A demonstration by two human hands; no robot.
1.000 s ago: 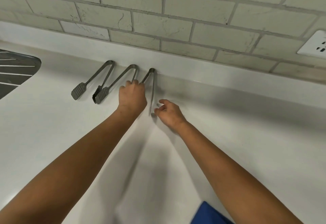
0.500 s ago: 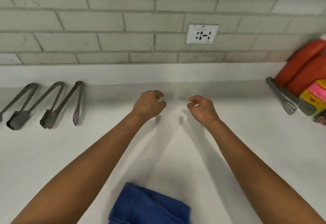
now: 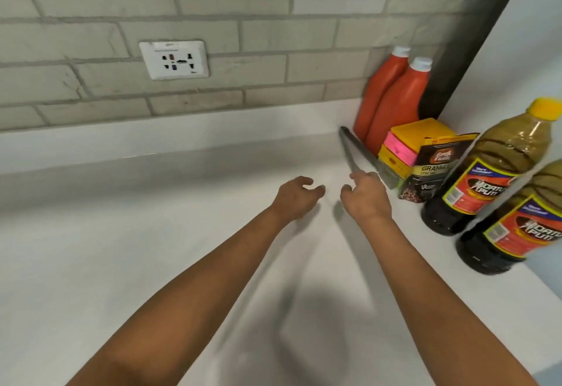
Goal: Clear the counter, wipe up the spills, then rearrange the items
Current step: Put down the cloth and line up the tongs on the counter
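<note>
- fingers [image 3: 316,188] of left hand [image 3: 293,200] loosely curled, holding nothing, hovering just above the counter [image 3: 152,248]
- right hand [image 3: 366,197] fingers also loose, part-curled, nothing gripped; index finger stretched toward the tongs [image 3: 354,151], tip right at the tongs' near arm, contact hard to tell
- both hands close together, mid-counter, a small gap between them
- tongs: grey metal, lying flat on counter, running from the back ledge forward-right; far end beside the red bottles, flat end by the box stack
- two red sauce bottles [image 3: 392,103] with white caps, upright in the back right corner, touching each other
- stack of yellow and pink boxes [image 3: 407,145] just in front of the red bottles
- dark granules pouch [image 3: 431,169] upright, against the boxes' right side
- two dark-liquid bottles [image 3: 486,166] with yellow caps and red-yellow labels, upright at right edge, one nearer the camera
- white wall socket [image 3: 174,59] on grey tile backsplash, well left of the items
- white side panel on the right
</note>
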